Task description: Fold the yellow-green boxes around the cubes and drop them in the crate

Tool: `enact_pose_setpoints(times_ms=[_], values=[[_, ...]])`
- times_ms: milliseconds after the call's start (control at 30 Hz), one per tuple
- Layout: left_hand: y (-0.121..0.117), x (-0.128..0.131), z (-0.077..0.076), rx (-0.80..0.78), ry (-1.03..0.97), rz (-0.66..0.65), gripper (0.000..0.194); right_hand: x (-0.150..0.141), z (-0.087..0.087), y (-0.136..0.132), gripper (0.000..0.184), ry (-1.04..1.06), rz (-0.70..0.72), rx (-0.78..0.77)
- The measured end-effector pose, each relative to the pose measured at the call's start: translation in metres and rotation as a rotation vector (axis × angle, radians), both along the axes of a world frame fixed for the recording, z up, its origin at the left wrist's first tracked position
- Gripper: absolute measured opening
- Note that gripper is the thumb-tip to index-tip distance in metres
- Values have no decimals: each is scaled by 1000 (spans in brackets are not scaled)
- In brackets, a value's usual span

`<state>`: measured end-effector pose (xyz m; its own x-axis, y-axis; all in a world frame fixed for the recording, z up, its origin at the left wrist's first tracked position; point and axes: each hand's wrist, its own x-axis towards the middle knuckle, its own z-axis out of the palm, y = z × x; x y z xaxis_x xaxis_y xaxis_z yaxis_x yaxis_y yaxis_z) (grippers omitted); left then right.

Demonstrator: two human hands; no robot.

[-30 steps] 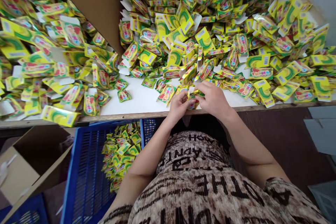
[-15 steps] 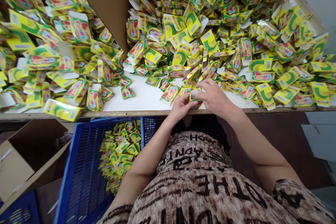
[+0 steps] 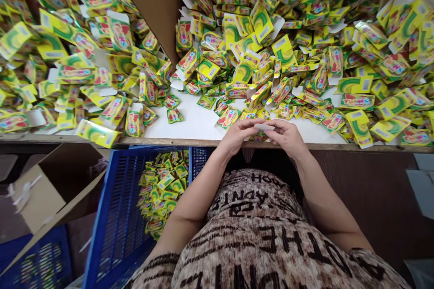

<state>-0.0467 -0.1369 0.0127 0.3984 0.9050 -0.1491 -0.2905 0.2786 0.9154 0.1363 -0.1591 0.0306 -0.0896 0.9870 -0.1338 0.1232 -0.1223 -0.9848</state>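
My left hand [image 3: 236, 137] and my right hand [image 3: 286, 135] meet at the table's front edge. Pinched between their fingertips is a small carton [image 3: 264, 127]; its white flap shows, while the fingers cover most of the rest. Just beyond the hands lie yellow-and-green cartons [image 3: 228, 118] with pink lettering, many with white end flaps sticking out. Small green sachets [image 3: 174, 115] rest on the white table [image 3: 193, 127] to the left of my hands.
A large heap of similar cartons [image 3: 285, 49] covers the back of the table. A brown cardboard panel [image 3: 152, 0] splits it from another heap at left. Below the edge stand a blue crate [image 3: 113, 207] holding many cartons and an open cardboard box [image 3: 40, 203].
My right hand has turned and drawn down level with my left, its fingers now closed on the carton's near side. The whole view has shifted slightly, so the table appears further right.
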Motion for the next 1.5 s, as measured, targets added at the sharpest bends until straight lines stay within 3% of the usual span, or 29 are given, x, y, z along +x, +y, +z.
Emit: enact_pose_setpoints(times_ms=[133,300,567,733,833,1067,1133,1200,1267,1300,1367,1433,1500], values=[[1,5,-2,69,17,230,32,-7,4,6,28,-71,-97,203],[-2,8,-7,236,159,386,21,-7,2,13,25,57,-132,158],[10,6,-10,316,228,292,27,-12,-5,16,36,55,-214,113],[13,1,-11,573,354,309,16,-7,-13,15,28,-31,-189,265],[12,-1,-12,708,424,273,21,-3,-18,12,22,-96,-192,375],[7,-2,-10,807,493,191,15,-7,-29,-6,17,-301,-158,526],[6,-2,-11,838,517,169,13,10,-29,-2,18,-323,-78,524],[5,-3,-12,872,549,138,15,43,-27,12,18,-433,-98,481],[5,-3,-14,915,614,77,22,84,-26,33,18,-707,-384,410],[5,-3,-15,934,648,43,27,102,-26,43,22,-855,-510,350],[5,-1,-17,961,679,-2,34,126,-27,58,54,-1048,-622,177],[6,1,-18,952,648,-6,37,129,-28,65,79,-1080,-577,59],[8,3,-17,881,582,38,38,119,-31,61,88,-1013,-477,55]])
